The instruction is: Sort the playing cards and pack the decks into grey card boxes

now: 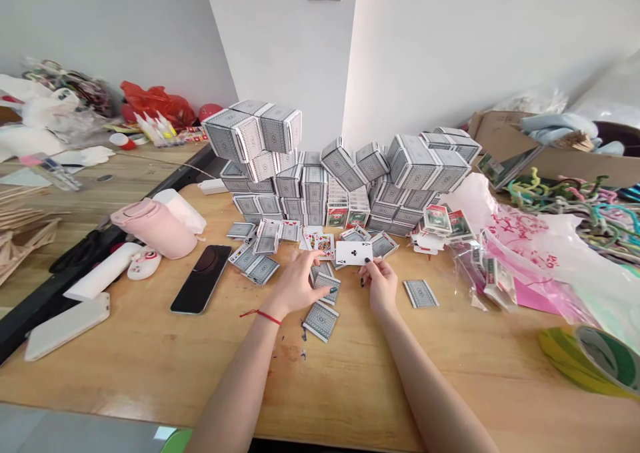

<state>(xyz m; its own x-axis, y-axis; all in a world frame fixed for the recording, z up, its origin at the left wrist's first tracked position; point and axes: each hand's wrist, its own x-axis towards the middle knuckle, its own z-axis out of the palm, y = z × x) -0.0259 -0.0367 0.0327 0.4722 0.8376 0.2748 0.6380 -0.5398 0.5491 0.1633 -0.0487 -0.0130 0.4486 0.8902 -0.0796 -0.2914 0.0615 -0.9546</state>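
My right hand (382, 285) pinches a playing card (353, 253) by its lower right corner; a club pip shows on its face. My left hand (300, 283) is open, thumb and fingers spread, its fingertips beside a face card (323, 244). Beneath the left thumb lie folded grey-backed cards, one folded card (321, 321) closer to me. Another folded card (421, 294) lies right of my right hand. More bent cards (256, 266) are heaped to the left. Behind both hands rises a structure of card boxes (315, 186), stacked in uneven steps.
On the left are a phone (203, 279), a pink pouch-like item (155, 227) and a white power bank-like block (67, 326). Card packs (437, 219), plastic wrap (525, 239) and a yellow-green tape roll (593, 359) occupy the right. A cardboard box (560, 146) stands behind.
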